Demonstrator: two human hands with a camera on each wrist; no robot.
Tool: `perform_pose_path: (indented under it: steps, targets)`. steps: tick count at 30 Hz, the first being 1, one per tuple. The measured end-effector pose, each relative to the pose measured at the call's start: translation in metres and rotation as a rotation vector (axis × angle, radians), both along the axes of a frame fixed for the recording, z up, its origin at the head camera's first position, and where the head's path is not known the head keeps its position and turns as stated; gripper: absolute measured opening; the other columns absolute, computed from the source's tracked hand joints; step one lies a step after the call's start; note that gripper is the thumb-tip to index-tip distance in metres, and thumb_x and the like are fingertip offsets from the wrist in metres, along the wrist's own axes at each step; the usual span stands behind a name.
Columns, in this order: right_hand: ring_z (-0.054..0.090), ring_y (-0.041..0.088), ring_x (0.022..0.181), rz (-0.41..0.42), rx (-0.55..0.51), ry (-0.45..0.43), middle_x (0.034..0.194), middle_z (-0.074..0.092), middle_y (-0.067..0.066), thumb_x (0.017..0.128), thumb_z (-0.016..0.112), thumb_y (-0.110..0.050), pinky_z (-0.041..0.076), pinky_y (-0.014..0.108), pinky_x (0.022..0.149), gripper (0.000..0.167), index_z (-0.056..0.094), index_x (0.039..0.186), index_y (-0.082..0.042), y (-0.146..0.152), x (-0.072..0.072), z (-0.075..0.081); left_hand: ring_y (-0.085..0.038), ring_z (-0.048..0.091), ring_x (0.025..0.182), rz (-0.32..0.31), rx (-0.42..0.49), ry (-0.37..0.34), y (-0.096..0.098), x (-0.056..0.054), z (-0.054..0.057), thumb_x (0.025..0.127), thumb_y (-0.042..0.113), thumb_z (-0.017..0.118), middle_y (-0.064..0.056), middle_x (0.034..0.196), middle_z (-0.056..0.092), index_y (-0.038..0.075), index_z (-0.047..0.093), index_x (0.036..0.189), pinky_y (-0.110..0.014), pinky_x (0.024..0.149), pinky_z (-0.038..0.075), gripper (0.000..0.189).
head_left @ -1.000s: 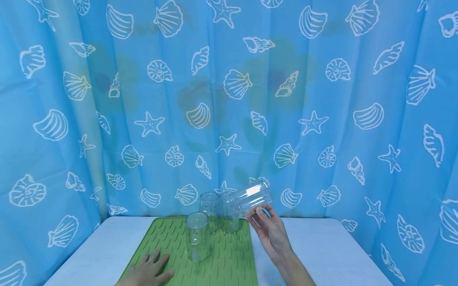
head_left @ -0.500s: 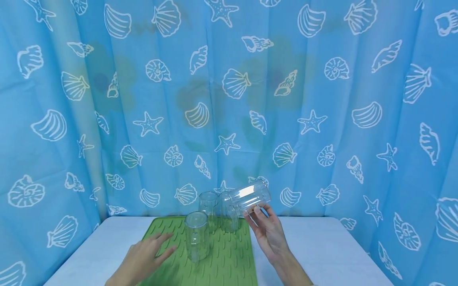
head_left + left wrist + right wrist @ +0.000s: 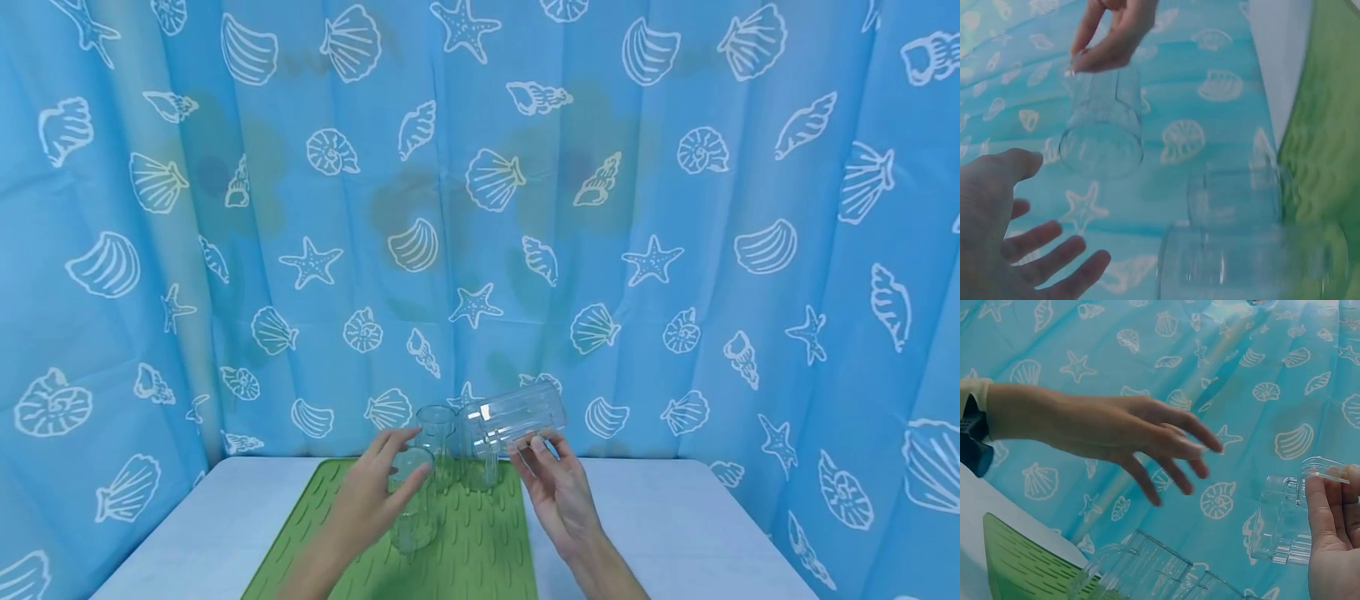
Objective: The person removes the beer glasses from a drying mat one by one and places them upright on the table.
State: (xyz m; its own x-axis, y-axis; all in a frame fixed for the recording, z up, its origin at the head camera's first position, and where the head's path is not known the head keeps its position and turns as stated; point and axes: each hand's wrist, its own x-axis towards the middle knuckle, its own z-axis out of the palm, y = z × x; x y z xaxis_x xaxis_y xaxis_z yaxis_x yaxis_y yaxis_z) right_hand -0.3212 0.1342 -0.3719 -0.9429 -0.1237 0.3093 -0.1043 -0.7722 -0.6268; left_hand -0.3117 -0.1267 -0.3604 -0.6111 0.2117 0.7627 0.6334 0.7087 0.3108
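My right hand (image 3: 562, 492) pinches the handle of a clear glass mug (image 3: 517, 412), tilted on its side in the air beyond the mat's right edge. In the right wrist view, the fingers of that hand hook into the handle (image 3: 1319, 464). My left hand (image 3: 371, 483) is raised over the green mat (image 3: 480, 558), fingers spread and holding nothing. In the left wrist view its fingers (image 3: 1069, 250) point toward the lifted mug, with a gap between. Another glass mug (image 3: 412, 533) stands on the mat, partly hidden behind my left hand.
Two more clear mugs (image 3: 435, 429) stand close together at the back of the mat; the lifted mug overlaps one of them in the head view. White cloth (image 3: 660, 525) covers the table. A blue curtain with shell prints (image 3: 420, 333) hangs right behind it.
My left hand has lifted off the mat and moved right and forward, up to the front mug. In my right hand, the held mug has turned a little nearer level and shifted slightly left.
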Motion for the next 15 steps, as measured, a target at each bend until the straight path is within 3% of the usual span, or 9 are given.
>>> perform_pose_path:
  steps: [5, 8, 15]
  targets:
    - [0.064, 0.010, 0.108, 0.016, -0.020, -0.003, 0.104, 0.063, -0.002, 0.102, 0.051, -0.009, 0.043, 0.027, 0.114, 0.009, 0.048, 0.103, -0.017, -0.002, 0.000, -0.001, -0.026, 0.060, 0.116, -0.131, 0.202, -0.085, 0.029, -0.015, 0.003, 0.092, 0.029, 0.070, -0.011, 0.131, 0.057, 0.013, 0.043, 0.146, -0.036, 0.081, 0.063, 0.063]
    - [0.065, 0.010, 0.108, 0.018, -0.027, -0.006, 0.105, 0.063, -0.002, 0.102, 0.051, -0.010, 0.042, 0.027, 0.114, 0.008, 0.047, 0.104, -0.017, -0.002, 0.001, -0.001, -0.030, 0.058, 0.121, -0.180, 0.279, -0.116, 0.044, -0.023, 0.003, 0.092, 0.031, 0.070, -0.014, 0.136, 0.052, 0.012, 0.040, 0.148, -0.038, 0.082, 0.063, 0.066]
    - [0.065, 0.010, 0.108, 0.033, -0.050, -0.018, 0.105, 0.062, -0.002, 0.102, 0.052, -0.012, 0.042, 0.027, 0.114, 0.010, 0.044, 0.104, -0.018, -0.002, 0.001, 0.000, -0.039, 0.049, 0.132, -0.269, 0.443, -0.282, 0.071, -0.037, 0.004, 0.097, 0.039, 0.061, -0.012, 0.149, 0.042, 0.026, 0.032, 0.153, -0.051, 0.095, 0.057, 0.064]
